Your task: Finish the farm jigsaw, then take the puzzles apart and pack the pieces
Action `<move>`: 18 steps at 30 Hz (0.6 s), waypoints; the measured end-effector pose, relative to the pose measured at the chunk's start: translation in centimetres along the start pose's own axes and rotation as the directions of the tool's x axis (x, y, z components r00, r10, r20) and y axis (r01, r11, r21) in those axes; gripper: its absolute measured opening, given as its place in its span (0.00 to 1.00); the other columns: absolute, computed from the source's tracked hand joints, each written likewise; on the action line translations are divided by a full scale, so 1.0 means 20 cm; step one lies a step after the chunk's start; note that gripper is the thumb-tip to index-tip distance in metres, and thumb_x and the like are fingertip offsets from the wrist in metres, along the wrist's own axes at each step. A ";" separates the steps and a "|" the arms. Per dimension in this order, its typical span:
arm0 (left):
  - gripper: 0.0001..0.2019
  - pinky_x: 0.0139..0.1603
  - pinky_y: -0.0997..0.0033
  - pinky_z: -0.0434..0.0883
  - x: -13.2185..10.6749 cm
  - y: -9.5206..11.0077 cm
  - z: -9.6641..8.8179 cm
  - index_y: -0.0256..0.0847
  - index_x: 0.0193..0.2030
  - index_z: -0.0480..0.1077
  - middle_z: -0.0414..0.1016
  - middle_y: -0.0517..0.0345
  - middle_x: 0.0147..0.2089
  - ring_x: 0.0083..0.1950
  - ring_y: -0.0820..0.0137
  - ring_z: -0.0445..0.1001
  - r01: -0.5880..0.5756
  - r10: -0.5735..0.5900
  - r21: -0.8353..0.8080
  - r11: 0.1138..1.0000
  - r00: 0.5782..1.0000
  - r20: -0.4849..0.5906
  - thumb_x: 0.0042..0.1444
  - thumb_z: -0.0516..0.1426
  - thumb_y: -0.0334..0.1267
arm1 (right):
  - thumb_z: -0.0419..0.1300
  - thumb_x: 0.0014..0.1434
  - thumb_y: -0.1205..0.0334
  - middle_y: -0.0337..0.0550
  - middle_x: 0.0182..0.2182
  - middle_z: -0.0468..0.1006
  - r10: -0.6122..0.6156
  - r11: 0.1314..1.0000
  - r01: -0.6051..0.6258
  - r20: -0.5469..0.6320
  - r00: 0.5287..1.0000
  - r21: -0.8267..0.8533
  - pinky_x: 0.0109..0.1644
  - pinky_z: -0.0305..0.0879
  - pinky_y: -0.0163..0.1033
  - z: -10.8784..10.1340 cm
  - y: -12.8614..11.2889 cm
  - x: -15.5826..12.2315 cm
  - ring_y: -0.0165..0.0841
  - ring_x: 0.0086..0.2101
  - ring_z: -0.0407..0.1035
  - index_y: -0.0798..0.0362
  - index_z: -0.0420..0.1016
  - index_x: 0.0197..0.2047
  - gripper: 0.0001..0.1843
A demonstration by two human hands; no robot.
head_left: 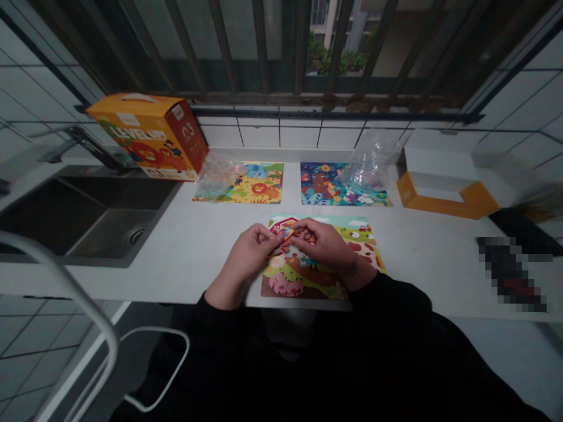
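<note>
My left hand (255, 252) pinches a small colourful puzzle piece (287, 235) between thumb and fingertips. The fingers of my right hand (324, 241) are curled closed at the piece's right side, and a bit of orange shows among them. Both hands are held over a farm picture puzzle (285, 285) that has a red barn, a pink pig and a brown-spotted cow. My hands and wrists cover its middle, so I cannot make out everything lying there.
Behind lie a yellow lion-and-elephant puzzle (259, 189) and a dark blue animal puzzle (323, 186), each partly under a clear plastic bag (369, 164). An orange box (149, 135) stands by the sink (127, 256). An orange-and-white open box (444, 202) sits right.
</note>
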State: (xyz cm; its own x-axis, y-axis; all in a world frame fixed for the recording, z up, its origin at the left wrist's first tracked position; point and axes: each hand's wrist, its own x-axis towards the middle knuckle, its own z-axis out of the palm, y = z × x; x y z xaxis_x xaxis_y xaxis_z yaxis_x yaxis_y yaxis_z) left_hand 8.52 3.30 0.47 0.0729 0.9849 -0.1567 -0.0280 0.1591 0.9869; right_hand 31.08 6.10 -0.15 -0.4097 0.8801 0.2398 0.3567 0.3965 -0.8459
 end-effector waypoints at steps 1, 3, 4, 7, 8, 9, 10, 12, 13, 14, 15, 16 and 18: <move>0.23 0.33 0.71 0.72 0.01 -0.03 0.04 0.41 0.36 0.70 0.80 0.59 0.31 0.30 0.71 0.78 0.006 -0.005 -0.042 0.999 1.000 0.020 0.53 0.75 0.54 | 0.68 0.66 0.54 0.39 0.35 0.85 0.012 1.000 -0.012 0.003 1.000 0.020 0.39 0.73 0.39 0.00 0.00 0.00 0.34 0.32 0.77 0.50 0.80 0.55 0.16; 0.22 0.35 0.70 0.73 0.01 -0.06 0.07 0.42 0.37 0.70 0.80 0.58 0.32 0.31 0.70 0.78 0.008 -0.006 -0.054 0.999 0.999 0.037 0.55 0.73 0.55 | 0.68 0.66 0.54 0.38 0.34 0.85 0.036 0.998 -0.036 0.000 0.999 0.044 0.38 0.74 0.38 0.00 0.00 0.00 0.34 0.32 0.78 0.50 0.81 0.55 0.17; 0.21 0.36 0.69 0.74 0.01 -0.06 0.07 0.42 0.37 0.71 0.81 0.58 0.32 0.32 0.69 0.79 -0.007 0.008 -0.017 1.000 1.000 0.030 0.58 0.71 0.56 | 0.68 0.67 0.53 0.39 0.35 0.86 0.045 0.998 -0.045 -0.009 0.999 0.046 0.38 0.74 0.38 -0.01 0.00 0.00 0.34 0.33 0.79 0.49 0.81 0.55 0.16; 0.16 0.40 0.65 0.76 -0.01 -0.03 0.01 0.43 0.41 0.76 0.83 0.55 0.36 0.36 0.66 0.80 -0.145 0.160 0.274 0.951 0.986 -0.035 0.67 0.64 0.54 | 0.66 0.69 0.53 0.43 0.43 0.88 0.052 0.999 -0.052 -0.055 0.997 0.008 0.43 0.76 0.41 -0.03 0.00 0.01 0.37 0.38 0.81 0.48 0.83 0.56 0.15; 0.13 0.44 0.62 0.77 -0.02 -0.02 -0.02 0.43 0.43 0.77 0.84 0.53 0.39 0.39 0.64 0.81 -0.216 0.254 0.413 0.885 0.967 -0.038 0.70 0.62 0.51 | 0.65 0.70 0.54 0.44 0.46 0.89 0.047 0.999 -0.048 -0.067 0.997 -0.019 0.45 0.77 0.42 -0.04 0.00 0.01 0.38 0.41 0.82 0.47 0.84 0.56 0.14; 0.11 0.49 0.59 0.77 -0.03 -0.01 -0.05 0.43 0.44 0.77 0.84 0.52 0.41 0.43 0.62 0.81 -0.286 0.351 0.544 0.789 0.936 -0.016 0.71 0.60 0.48 | 0.64 0.71 0.55 0.45 0.49 0.89 0.038 0.998 -0.042 -0.072 0.997 -0.049 0.48 0.77 0.43 -0.04 0.01 0.02 0.39 0.45 0.82 0.47 0.84 0.56 0.14; 0.09 0.53 0.55 0.77 -0.04 -0.01 -0.08 0.44 0.45 0.78 0.85 0.51 0.44 0.47 0.60 0.81 -0.348 0.430 0.646 0.679 0.902 0.034 0.72 0.59 0.45 | 0.63 0.72 0.56 0.46 0.51 0.88 0.028 0.996 -0.033 -0.067 0.997 -0.078 0.50 0.76 0.44 -0.05 0.01 0.02 0.40 0.47 0.82 0.47 0.84 0.56 0.14; 0.07 0.60 0.50 0.76 -0.06 -0.03 -0.11 0.44 0.47 0.78 0.85 0.50 0.49 0.54 0.57 0.81 -0.443 0.505 0.749 0.493 0.847 0.168 0.72 0.58 0.40 | 0.62 0.72 0.57 0.45 0.49 0.88 0.025 0.993 -0.030 -0.041 0.999 -0.114 0.50 0.75 0.43 -0.04 0.02 0.01 0.39 0.45 0.82 0.47 0.84 0.57 0.15; 0.07 0.61 0.48 0.75 -0.07 -0.04 -0.12 0.44 0.48 0.78 0.85 0.49 0.51 0.55 0.57 0.81 -0.476 0.504 0.763 0.437 0.832 0.231 0.72 0.58 0.39 | 0.62 0.72 0.57 0.44 0.46 0.88 0.037 0.992 -0.039 -0.021 0.999 -0.119 0.47 0.74 0.42 -0.04 0.03 0.01 0.38 0.42 0.81 0.48 0.83 0.59 0.16; 0.06 0.62 0.48 0.75 -0.07 -0.06 -0.13 0.44 0.49 0.78 0.85 0.49 0.52 0.56 0.56 0.81 -0.500 0.488 0.766 0.403 0.826 0.282 0.72 0.58 0.38 | 0.62 0.72 0.56 0.42 0.41 0.87 0.056 0.992 -0.056 -0.002 0.998 -0.116 0.44 0.73 0.40 -0.03 0.04 0.01 0.36 0.38 0.80 0.48 0.81 0.60 0.17; 0.06 0.61 0.47 0.76 -0.08 -0.08 -0.13 0.44 0.50 0.78 0.85 0.48 0.54 0.57 0.56 0.81 -0.515 0.468 0.769 0.379 0.823 0.321 0.72 0.59 0.37 | 0.63 0.71 0.56 0.40 0.38 0.86 0.076 0.991 -0.074 0.016 0.997 -0.112 0.41 0.71 0.39 -0.02 0.05 0.01 0.35 0.35 0.78 0.49 0.80 0.61 0.18; 0.06 0.61 0.47 0.76 -0.08 -0.09 -0.13 0.44 0.50 0.78 0.85 0.48 0.55 0.57 0.55 0.81 -0.521 0.452 0.775 0.358 0.823 0.344 0.72 0.59 0.37 | 0.64 0.71 0.56 0.38 0.35 0.84 0.090 0.990 -0.086 0.029 0.995 -0.112 0.39 0.69 0.38 -0.01 0.06 0.01 0.34 0.32 0.76 0.49 0.79 0.62 0.19; 0.06 0.61 0.46 0.76 -0.09 -0.12 -0.12 0.44 0.50 0.78 0.84 0.46 0.56 0.57 0.54 0.81 -0.514 0.433 0.797 0.317 0.826 0.360 0.72 0.59 0.37 | 0.65 0.70 0.55 0.38 0.34 0.83 0.079 0.986 -0.070 0.053 0.995 -0.149 0.38 0.67 0.38 0.01 0.07 0.01 0.33 0.31 0.74 0.50 0.78 0.59 0.17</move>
State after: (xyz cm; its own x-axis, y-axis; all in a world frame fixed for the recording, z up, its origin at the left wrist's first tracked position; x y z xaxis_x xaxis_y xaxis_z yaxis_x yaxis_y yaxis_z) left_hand 6.13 1.38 -1.63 0.4075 0.8584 0.3115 0.7484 -0.5094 0.4248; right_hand 31.30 6.85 -1.37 -0.4246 0.8934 0.1466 0.5057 0.3683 -0.7801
